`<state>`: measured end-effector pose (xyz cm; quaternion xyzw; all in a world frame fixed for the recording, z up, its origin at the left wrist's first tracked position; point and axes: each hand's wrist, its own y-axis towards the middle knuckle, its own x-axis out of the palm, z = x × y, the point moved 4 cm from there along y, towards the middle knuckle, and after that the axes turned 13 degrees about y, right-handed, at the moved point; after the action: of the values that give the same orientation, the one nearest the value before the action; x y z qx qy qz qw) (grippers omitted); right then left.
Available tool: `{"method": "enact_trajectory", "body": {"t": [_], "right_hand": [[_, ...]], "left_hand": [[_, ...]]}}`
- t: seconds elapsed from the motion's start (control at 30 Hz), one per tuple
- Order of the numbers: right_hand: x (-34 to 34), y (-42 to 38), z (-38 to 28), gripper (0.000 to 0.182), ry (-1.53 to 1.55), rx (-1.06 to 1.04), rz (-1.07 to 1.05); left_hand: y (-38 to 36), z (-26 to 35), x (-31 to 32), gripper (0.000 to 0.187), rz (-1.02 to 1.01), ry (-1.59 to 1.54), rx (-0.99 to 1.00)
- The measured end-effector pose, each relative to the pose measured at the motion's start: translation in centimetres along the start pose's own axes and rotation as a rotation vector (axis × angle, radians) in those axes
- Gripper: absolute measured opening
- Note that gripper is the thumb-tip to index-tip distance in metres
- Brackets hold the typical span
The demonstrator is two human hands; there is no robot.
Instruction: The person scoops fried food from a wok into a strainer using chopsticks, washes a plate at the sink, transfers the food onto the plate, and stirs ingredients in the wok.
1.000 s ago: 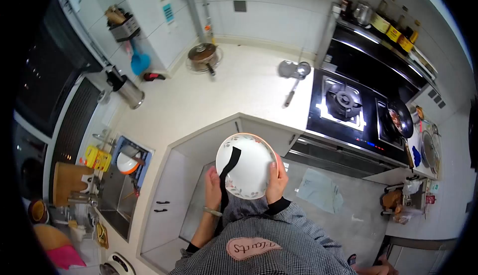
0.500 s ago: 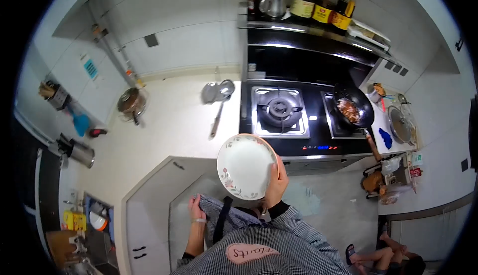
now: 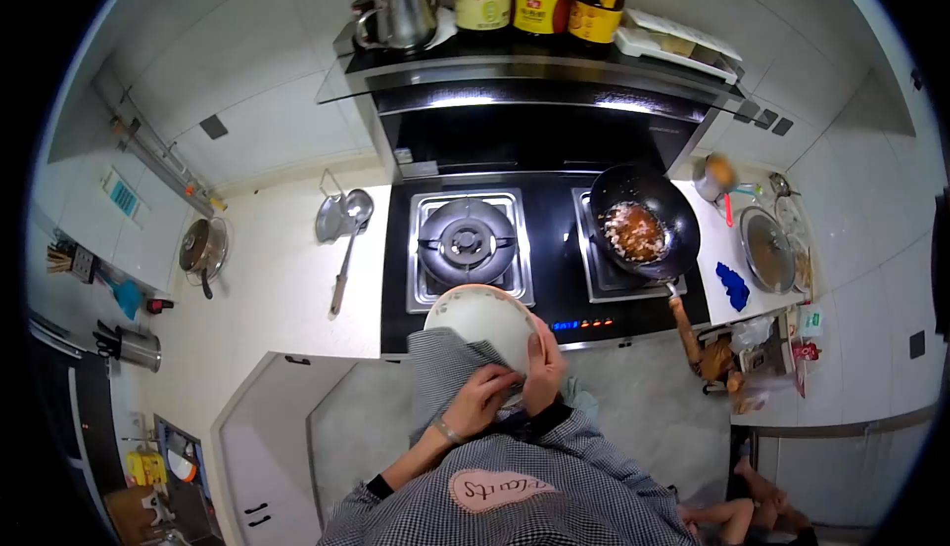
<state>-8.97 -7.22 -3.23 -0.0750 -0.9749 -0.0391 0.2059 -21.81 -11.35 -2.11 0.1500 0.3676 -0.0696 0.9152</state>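
A white plate (image 3: 482,311) with a floral rim is held in front of the stove. My right hand (image 3: 542,368) grips its right edge, thumb on top. My left hand (image 3: 477,403) has its fingers closed on a checked apron (image 3: 440,363), whose cloth covers the plate's lower left part. Beyond the plate is the left burner (image 3: 467,241). On the right burner stands a black wok (image 3: 676,225) with reddish-brown food (image 3: 635,232) in it.
A ladle (image 3: 343,264) lies on the left counter, with a lidded glass pot (image 3: 202,249) farther left. The wok handle (image 3: 685,333) juts over the stove's front edge. A blue cloth (image 3: 732,287) and a lid (image 3: 768,249) are at right. Another person's legs (image 3: 732,516) show at lower right.
My left hand has brought the apron cloth up onto the plate. My right hand still holds the plate. The view has shifted toward the stove and right.
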Motion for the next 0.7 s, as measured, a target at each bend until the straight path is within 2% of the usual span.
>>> {"method": "enact_trajectory", "body": {"t": [0.03, 0.1, 0.17, 0.2, 0.23, 0.3, 0.33, 0.37, 0.47, 0.53, 0.57, 0.6, 0.63, 0.7], "right_hand": [[-1.0, 1.3, -1.0, 0.035, 0.104, 0.040, 0.005], [-3.5, 3.5, -2.7, 0.036, 0.090, 0.011, -0.033], [-5.9, 5.5, -4.3, 0.037, 0.087, 0.012, -0.031], [-7.7, 6.5, -4.2, 0.038, 0.088, 0.064, 0.002], [-9.1, 7.2, -4.7, 0.038, 0.086, 0.061, -0.015], [-11.4, 8.6, -4.8, 0.039, 0.188, 0.251, 0.023], [-12.1, 9.1, -5.3, 0.038, 0.246, 0.288, 0.006], [-13.0, 9.3, -4.9, 0.038, 0.252, 0.293, 0.012], [-15.3, 9.5, -3.3, 0.041, 0.074, 0.201, -0.268], [-16.2, 9.8, -2.9, 0.043, 0.075, 0.289, -0.348], [-16.5, 9.9, -2.7, 0.045, 0.075, 0.367, -0.430], [-16.6, 10.2, -4.0, 0.048, 0.000, 0.299, -0.514], [-17.0, 10.7, -5.4, 0.048, -0.002, 0.302, -0.511], [-18.1, 11.8, -8.6, 0.046, 0.263, 0.433, -0.358]], "left_hand": [[0.3, -0.1, 1.2, 0.035, -0.078, 0.103, -0.020], [1.6, -0.9, 0.5, 0.027, 0.238, 0.461, -0.135], [2.2, -3.6, 0.6, 0.027, 0.248, 0.757, -0.415], [2.4, -1.7, 0.3, 0.030, 0.487, 0.911, -0.520], [2.5, -0.2, 0.2, 0.036, 0.556, 0.785, -0.629], [1.4, -1.3, 3.4, 0.038, 0.604, 0.081, -0.591], [2.5, 1.9, 4.5, 0.041, 0.469, -0.377, -0.645], [2.6, 2.4, 6.7, 0.044, 0.418, -0.450, -0.637], [2.0, 5.4, 10.7, 0.047, 0.355, -0.566, -0.771], [1.5, 5.0, 11.9, 0.047, 0.429, -0.759, -0.907], [1.5, 5.2, 12.1, 0.046, 0.583, -0.796, -0.851], [2.0, 5.9, 11.7, 0.046, 0.620, -0.844, -0.817], [3.0, 7.1, 10.9, 0.047, 0.654, -0.891, -0.782], [3.8, 7.7, 10.7, 0.048, 0.655, -0.990, -0.806]]}}
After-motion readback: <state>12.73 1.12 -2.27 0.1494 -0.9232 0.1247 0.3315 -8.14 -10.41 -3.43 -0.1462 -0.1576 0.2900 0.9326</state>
